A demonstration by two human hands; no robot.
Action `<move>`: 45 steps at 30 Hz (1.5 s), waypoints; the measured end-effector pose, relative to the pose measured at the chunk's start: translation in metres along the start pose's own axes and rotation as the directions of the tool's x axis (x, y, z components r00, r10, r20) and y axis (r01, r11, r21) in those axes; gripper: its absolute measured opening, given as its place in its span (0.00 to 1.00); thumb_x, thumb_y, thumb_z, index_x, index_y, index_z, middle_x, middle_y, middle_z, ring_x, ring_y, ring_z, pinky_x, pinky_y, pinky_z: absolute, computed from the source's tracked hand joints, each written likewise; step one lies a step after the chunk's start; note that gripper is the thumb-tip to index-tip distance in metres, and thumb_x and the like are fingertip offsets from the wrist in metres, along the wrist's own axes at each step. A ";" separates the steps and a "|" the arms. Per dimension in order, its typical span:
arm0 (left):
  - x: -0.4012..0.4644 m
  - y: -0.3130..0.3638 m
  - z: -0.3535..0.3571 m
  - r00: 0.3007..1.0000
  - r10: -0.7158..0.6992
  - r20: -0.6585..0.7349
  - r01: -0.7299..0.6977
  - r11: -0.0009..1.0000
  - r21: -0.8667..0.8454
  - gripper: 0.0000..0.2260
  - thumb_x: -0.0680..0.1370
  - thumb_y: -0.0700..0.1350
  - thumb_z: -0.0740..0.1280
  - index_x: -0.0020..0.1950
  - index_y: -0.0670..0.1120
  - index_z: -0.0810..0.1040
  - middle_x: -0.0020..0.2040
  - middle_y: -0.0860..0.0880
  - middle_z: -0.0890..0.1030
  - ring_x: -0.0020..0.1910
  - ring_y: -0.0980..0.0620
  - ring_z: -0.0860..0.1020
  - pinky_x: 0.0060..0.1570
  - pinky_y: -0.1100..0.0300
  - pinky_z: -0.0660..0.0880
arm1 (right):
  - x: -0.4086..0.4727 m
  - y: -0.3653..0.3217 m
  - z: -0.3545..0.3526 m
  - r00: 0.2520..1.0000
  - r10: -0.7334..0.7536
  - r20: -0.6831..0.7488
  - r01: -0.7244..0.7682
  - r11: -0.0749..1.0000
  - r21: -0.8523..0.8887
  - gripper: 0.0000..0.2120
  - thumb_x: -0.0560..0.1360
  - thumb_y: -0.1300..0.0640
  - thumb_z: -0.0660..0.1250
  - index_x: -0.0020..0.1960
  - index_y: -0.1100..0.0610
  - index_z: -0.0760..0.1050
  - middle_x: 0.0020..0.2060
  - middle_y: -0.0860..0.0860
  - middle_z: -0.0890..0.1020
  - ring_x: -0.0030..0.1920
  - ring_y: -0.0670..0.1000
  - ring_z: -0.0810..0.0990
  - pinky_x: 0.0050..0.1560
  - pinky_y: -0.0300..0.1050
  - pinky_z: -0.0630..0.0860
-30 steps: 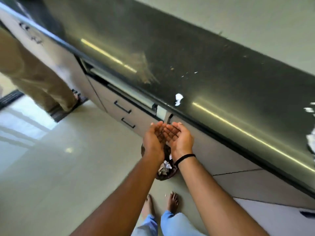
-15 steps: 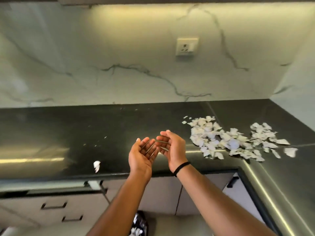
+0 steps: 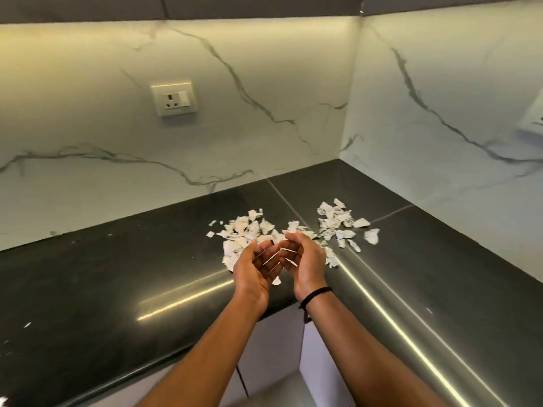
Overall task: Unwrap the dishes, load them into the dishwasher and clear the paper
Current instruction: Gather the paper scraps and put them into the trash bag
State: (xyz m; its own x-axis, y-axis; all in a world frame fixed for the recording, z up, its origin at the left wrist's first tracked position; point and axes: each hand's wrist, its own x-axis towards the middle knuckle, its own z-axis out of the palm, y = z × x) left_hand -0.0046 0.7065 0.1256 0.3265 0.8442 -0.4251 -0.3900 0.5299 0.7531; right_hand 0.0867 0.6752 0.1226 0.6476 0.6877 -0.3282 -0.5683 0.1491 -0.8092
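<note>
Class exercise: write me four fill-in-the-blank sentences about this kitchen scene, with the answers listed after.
1. Torn paper scraps lie on the ___ counter.
2. The left hand and right hand are cupped and hold ___.
3. A black band circles the ___ wrist.
4. The socket is set in the ___.

Answers: black; nothing; right; wall

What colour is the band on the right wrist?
Black; the band shows clearly in the head view.

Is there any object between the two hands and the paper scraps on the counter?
Nothing visible. Both the left hand and the right hand are cupped, empty, just in front of the paper scraps on the black counter.
</note>
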 end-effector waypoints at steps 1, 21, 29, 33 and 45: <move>0.004 -0.010 0.009 1.000 -0.022 0.006 0.022 1.000 0.011 0.16 0.83 0.51 0.62 0.57 0.40 0.80 0.53 0.39 0.86 0.50 0.43 0.84 0.58 0.49 0.79 | 0.006 -0.002 -0.010 1.000 -0.006 -0.025 0.006 1.000 -0.001 0.13 0.79 0.55 0.65 0.51 0.64 0.82 0.37 0.56 0.83 0.35 0.51 0.80 0.37 0.43 0.75; 0.103 -0.086 0.104 0.952 -0.155 0.264 0.034 0.909 0.415 0.09 0.82 0.44 0.64 0.52 0.42 0.84 0.49 0.43 0.86 0.51 0.46 0.85 0.53 0.52 0.81 | 0.099 -0.026 -0.091 0.933 -0.164 -0.319 0.141 0.986 -0.094 0.12 0.81 0.58 0.64 0.46 0.63 0.81 0.37 0.56 0.84 0.39 0.52 0.82 0.43 0.45 0.78; 0.171 -0.100 0.133 0.870 -0.078 0.486 -0.268 0.754 0.600 0.09 0.81 0.41 0.65 0.48 0.48 0.85 0.45 0.49 0.87 0.48 0.49 0.84 0.55 0.47 0.81 | 0.156 -0.028 -0.098 0.873 -0.273 -0.404 0.193 0.955 -0.227 0.08 0.80 0.59 0.66 0.48 0.60 0.83 0.45 0.57 0.87 0.49 0.56 0.85 0.53 0.52 0.81; 0.201 -0.111 0.143 0.772 0.007 0.635 -0.557 0.490 0.671 0.08 0.80 0.40 0.65 0.52 0.50 0.83 0.48 0.55 0.83 0.49 0.57 0.80 0.52 0.58 0.77 | 0.175 -0.028 -0.125 0.813 -0.405 -0.419 0.160 0.847 -0.507 0.04 0.80 0.58 0.67 0.51 0.54 0.82 0.48 0.52 0.85 0.52 0.51 0.82 0.59 0.51 0.79; 0.315 -0.113 0.174 0.811 0.076 0.581 -0.586 0.101 0.804 0.17 0.78 0.47 0.69 0.67 0.51 0.76 0.74 0.46 0.69 0.72 0.44 0.68 0.70 0.44 0.68 | 0.265 -0.017 -0.171 0.937 -0.334 -0.106 -0.042 0.193 -0.980 0.48 0.77 0.34 0.63 0.82 0.56 0.41 0.82 0.54 0.44 0.81 0.54 0.39 0.78 0.50 0.36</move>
State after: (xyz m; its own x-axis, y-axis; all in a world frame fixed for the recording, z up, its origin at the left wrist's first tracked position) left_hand 0.2925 0.8981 -0.0059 0.7349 0.6782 0.0044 0.4619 -0.5052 0.7290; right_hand 0.3552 0.7332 -0.0337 0.8501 0.5190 -0.0891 0.3606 -0.6970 -0.6198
